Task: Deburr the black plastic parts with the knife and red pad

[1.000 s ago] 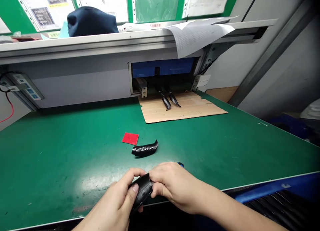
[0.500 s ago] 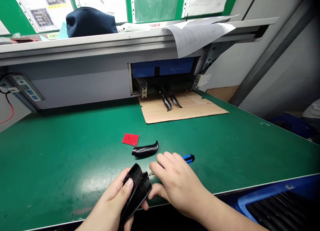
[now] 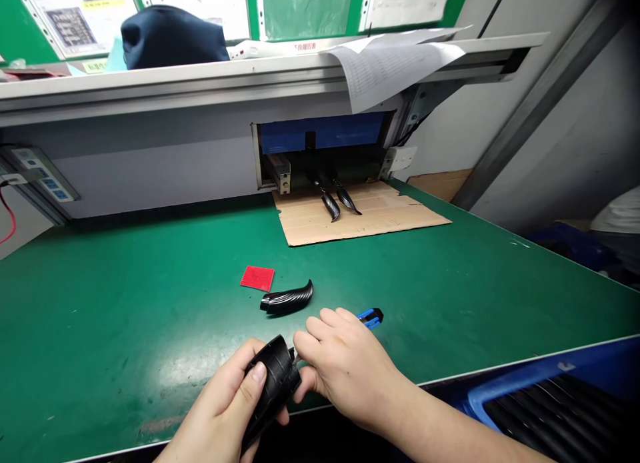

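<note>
My left hand (image 3: 227,399) is wrapped round black plastic shell pieces (image 3: 273,376) near the table's front edge, thumb on top. At their upper right end, my right hand (image 3: 345,366) has its fingers curled round the blue-handled cutter (image 3: 371,317), whose handle end sticks out past the knuckles. The small metal tip shows between my fingers and the shell's edge. A ribbed black curved handle (image 3: 287,299) lies beyond my hands, beside a red card (image 3: 257,278).
Two ribbed black parts (image 3: 331,207) rest on a cardboard sheet (image 3: 370,216) at the back. A shelf (image 3: 175,83) with papers overhangs the green table (image 3: 125,269). A blue bin (image 3: 475,399) of black pieces stands at front right.
The shell pieces have turned in my left hand and now sit closer together. My right hand has tilted slightly with the cutter. The whole view has shifted a little.
</note>
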### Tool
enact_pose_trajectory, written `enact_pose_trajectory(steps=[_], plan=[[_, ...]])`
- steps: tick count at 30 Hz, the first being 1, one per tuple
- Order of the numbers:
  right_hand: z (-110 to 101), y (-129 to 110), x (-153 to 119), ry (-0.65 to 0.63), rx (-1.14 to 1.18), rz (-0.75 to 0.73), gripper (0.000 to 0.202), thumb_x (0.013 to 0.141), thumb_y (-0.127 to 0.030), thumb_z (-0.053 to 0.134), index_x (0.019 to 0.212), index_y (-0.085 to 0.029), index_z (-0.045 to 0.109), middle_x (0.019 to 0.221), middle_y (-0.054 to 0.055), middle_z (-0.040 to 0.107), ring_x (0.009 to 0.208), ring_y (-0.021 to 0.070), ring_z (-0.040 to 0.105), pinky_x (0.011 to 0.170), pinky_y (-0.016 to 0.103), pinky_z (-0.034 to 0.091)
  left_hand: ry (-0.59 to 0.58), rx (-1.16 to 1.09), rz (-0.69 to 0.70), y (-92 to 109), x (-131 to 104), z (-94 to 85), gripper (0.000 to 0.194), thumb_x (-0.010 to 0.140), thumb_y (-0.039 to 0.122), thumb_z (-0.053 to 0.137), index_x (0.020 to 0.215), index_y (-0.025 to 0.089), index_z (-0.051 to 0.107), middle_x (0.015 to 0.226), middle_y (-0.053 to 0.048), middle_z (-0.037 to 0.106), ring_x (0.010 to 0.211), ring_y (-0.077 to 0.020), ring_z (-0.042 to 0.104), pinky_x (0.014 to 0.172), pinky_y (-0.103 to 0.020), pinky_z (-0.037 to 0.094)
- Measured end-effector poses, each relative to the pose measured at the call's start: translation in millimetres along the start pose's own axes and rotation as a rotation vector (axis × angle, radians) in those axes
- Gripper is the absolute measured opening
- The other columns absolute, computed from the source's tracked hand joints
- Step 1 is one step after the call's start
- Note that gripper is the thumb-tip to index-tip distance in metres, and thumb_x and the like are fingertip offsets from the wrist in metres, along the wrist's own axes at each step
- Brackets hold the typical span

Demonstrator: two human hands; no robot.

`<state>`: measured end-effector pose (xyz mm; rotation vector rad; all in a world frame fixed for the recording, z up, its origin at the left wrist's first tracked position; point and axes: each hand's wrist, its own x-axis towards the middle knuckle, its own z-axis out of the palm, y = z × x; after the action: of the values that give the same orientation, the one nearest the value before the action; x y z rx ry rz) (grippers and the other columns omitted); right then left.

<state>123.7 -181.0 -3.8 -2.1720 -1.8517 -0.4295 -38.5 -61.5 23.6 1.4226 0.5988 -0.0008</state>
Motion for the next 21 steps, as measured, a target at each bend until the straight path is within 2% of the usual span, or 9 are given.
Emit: enact_pose_trajectory(steps=[4, 8, 10, 12, 15, 16, 18, 20, 21], plan=[[-8, 2, 2, -0.145, 0.15, 0.041, 0.041, 0.091, -0.054, 0.05, 0.068, -0.02, 0.046, 0.064, -0.001, 0.055, 0.06, 0.0145, 0.041, 0.057, 0.031, 0.02, -0.004, 0.049, 0.048, -2, 0, -1.6, 0.049, 0.086, 0.063, 0.045, 0.11, 0.022, 0.054, 0.074, -0.004, 0.062, 0.049, -0.0081, 0.041, 0.042, -0.018, 0.025], [-28, 5, 6, -0.374, 0.619, 0.146, 0.039, 0.089, -0.048, 0.058, 0.065, -0.019, 0.045, 0.062, -0.006, 0.053, 0.058, 0.01, 0.043, 0.053, 0.024, 0.025, -0.031, -0.016, 0.063, 0, -1, -0.5, 0.049, 0.085, 0.064, 0.045, 0.108, 0.022, 0.055, 0.072, -0.003, 0.06, 0.047, -0.006, 0.037, 0.043, -0.018, 0.025], [-31, 2, 5, -0.315, 0.735, 0.218, 0.039, 0.085, -0.053, 0.061, 0.071, -0.02, 0.046, 0.068, -0.006, 0.053, 0.065, 0.0105, 0.046, 0.057, 0.022, 0.031, -0.04, -0.093, 0.062, 2, -2, 0.7, 0.051, 0.084, 0.064, 0.048, 0.11, 0.021, 0.054, 0.072, -0.004, 0.061, 0.047, -0.0056, 0.036, 0.043, -0.018, 0.023], [-28, -3, 3, -0.168, 0.727, 0.227, 0.04, 0.083, -0.06, 0.058, 0.081, -0.021, 0.05, 0.08, -0.003, 0.055, 0.077, 0.0138, 0.047, 0.068, 0.025, 0.036, -0.03, -0.154, 0.044, 2, -4, 1.9, 0.053, 0.082, 0.064, 0.053, 0.112, 0.02, 0.052, 0.072, -0.005, 0.062, 0.047, -0.0057, 0.037, 0.043, -0.018, 0.023], [-21, -10, -1, -0.009, 0.654, 0.205, 0.051, 0.086, -0.07, 0.04, 0.088, -0.02, 0.052, 0.088, 0.002, 0.054, 0.082, 0.0184, 0.045, 0.073, 0.032, 0.036, 0.012, -0.215, 0.015, 1, -5, 4.0, 0.063, 0.078, 0.064, 0.059, 0.122, 0.02, 0.047, 0.069, -0.005, 0.064, 0.046, -0.0068, 0.037, 0.043, -0.019, 0.021], [-21, -11, -1, -0.014, 0.67, 0.197, 0.056, 0.086, -0.072, 0.034, 0.084, -0.02, 0.051, 0.084, 0.002, 0.053, 0.078, 0.018, 0.044, 0.071, 0.032, 0.036, 0.03, -0.227, 0.004, 1, -5, 4.5, 0.067, 0.076, 0.065, 0.06, 0.125, 0.021, 0.044, 0.068, -0.005, 0.064, 0.045, -0.0069, 0.037, 0.043, -0.02, 0.02], [-26, -8, 0, -0.137, 0.811, 0.164, 0.06, 0.086, -0.074, 0.027, 0.074, -0.019, 0.048, 0.071, -0.001, 0.047, 0.067, 0.0145, 0.042, 0.064, 0.029, 0.035, 0.087, -0.244, 0.013, 1, -4, 4.5, 0.072, 0.074, 0.066, 0.062, 0.128, 0.022, 0.042, 0.071, -0.005, 0.064, 0.042, -0.0063, 0.036, 0.043, -0.021, 0.019], [-34, -1, 2, -0.29, 1.03, 0.143, 0.06, 0.087, -0.073, 0.029, 0.068, -0.019, 0.043, 0.061, -0.005, 0.038, 0.057, 0.0103, 0.036, 0.054, 0.025, 0.031, 0.165, -0.227, 0.074, 3, -3, 2.5, 0.069, 0.076, 0.067, 0.059, 0.127, 0.023, 0.043, 0.078, -0.005, 0.066, 0.041, -0.006, 0.036, 0.044, -0.022, 0.021], [-38, 1, 2, -0.293, 1.101, 0.162, 0.058, 0.086, -0.073, 0.034, 0.068, -0.019, 0.043, 0.06, -0.006, 0.036, 0.055, 0.0092, 0.035, 0.052, 0.023, 0.03, 0.198, -0.192, 0.097, 4, -2, 0.9, 0.066, 0.077, 0.066, 0.057, 0.127, 0.025, 0.043, 0.08, -0.004, 0.066, 0.041, -0.0063, 0.036, 0.044, -0.022, 0.023]])
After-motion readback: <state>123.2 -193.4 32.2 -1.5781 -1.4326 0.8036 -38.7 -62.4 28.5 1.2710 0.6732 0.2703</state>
